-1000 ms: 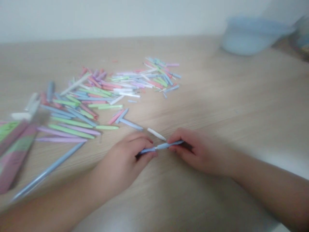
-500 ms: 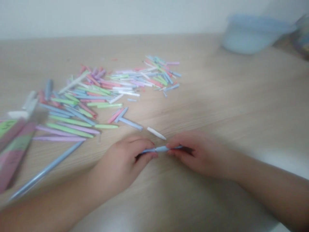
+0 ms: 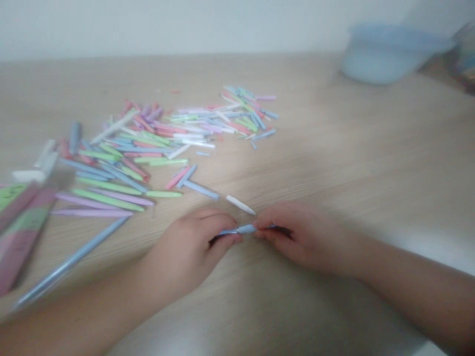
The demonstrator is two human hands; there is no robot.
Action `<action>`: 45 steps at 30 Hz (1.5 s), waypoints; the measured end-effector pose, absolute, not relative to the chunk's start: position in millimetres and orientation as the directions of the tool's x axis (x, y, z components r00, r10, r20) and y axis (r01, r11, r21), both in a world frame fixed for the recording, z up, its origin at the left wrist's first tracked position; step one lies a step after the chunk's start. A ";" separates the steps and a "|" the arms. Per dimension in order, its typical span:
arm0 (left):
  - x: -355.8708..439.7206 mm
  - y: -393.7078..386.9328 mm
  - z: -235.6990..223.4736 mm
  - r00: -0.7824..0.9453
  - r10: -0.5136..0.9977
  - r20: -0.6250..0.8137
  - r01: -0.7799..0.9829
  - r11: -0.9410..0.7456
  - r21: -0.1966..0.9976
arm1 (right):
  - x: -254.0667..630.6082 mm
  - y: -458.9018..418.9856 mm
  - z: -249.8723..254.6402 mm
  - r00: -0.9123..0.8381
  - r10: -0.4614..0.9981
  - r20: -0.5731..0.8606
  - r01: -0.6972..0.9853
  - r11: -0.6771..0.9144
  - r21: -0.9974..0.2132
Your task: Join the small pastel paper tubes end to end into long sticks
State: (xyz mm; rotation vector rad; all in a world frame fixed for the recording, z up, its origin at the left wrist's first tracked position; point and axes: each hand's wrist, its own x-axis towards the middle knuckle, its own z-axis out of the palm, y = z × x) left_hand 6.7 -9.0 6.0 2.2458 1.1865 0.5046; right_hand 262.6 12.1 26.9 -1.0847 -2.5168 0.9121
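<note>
My left hand [image 3: 208,237] pinches a slim light-blue pen part [image 3: 227,232] between thumb and fingers. My right hand [image 3: 285,232] is closed in a pinch on a second light-blue pen part [image 3: 245,229], whose rear end runs back under the fingers. End to end, the two parts meet in the gap between my fingertips; blur hides how far one sits inside the other. Just beyond my fingertips lies a short white pen tip piece [image 3: 240,204]. A loose blue pen piece [image 3: 201,190] rests farther left on the table.
Many pastel pen parts [image 3: 148,138] lie in a spread heap across the left and middle of the wooden table [image 3: 334,148]. A long blue tube [image 3: 70,262] lies beside my left forearm, near pink-and-green strips [image 3: 25,232]. A light-blue basin [image 3: 386,54] stands at the back right.
My right hand has shifted slightly left, closer to my left hand, and less of the right blue part shows between them. The left hand is nearly still.
</note>
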 end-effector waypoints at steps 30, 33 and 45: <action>9.5 -7.9 3.8 0.534 0.843 0.064 0.625 -0.445 0.642 | 252.3 12.5 29.6 -0.727 0.685 -0.053 0.591 0.584 -0.557; 9.2 -7.2 2.6 0.560 0.824 0.093 0.595 -0.477 0.647 | 252.6 12.7 27.7 -0.717 0.694 -0.061 0.600 0.571 -0.561; 8.6 -8.0 7.2 0.612 0.782 0.118 0.590 -0.551 0.591 | 256.1 12.8 32.3 -0.749 0.660 -0.055 0.550 0.574 -0.606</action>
